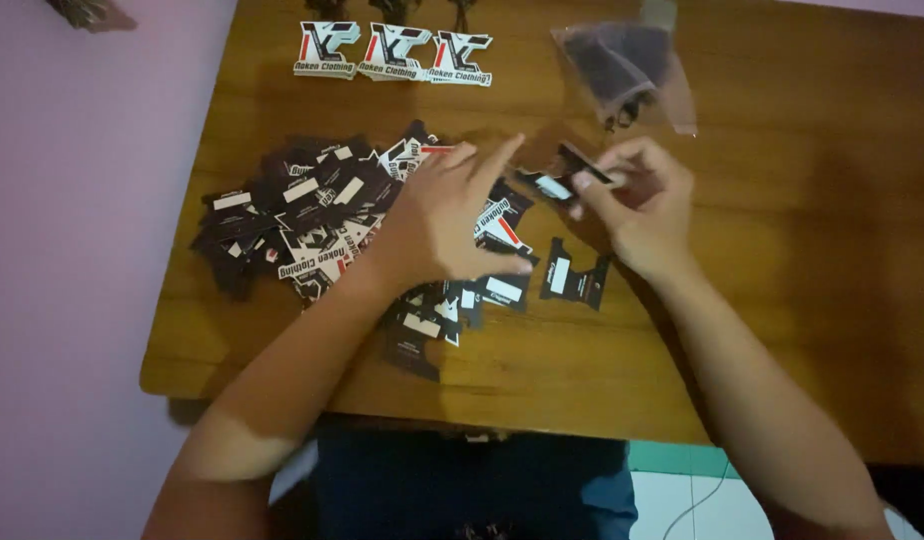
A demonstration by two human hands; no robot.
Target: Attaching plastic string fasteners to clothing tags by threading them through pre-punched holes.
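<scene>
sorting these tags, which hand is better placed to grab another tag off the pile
Left, probably. The left hand lies open over the heap of dark tags, while the right hand already pinches one tag clear of the heap.

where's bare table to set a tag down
Bare wood lies right of the right hand, below the plastic bag, and along the near table edge. Crowded under the left hand, in the tag pile.
</scene>
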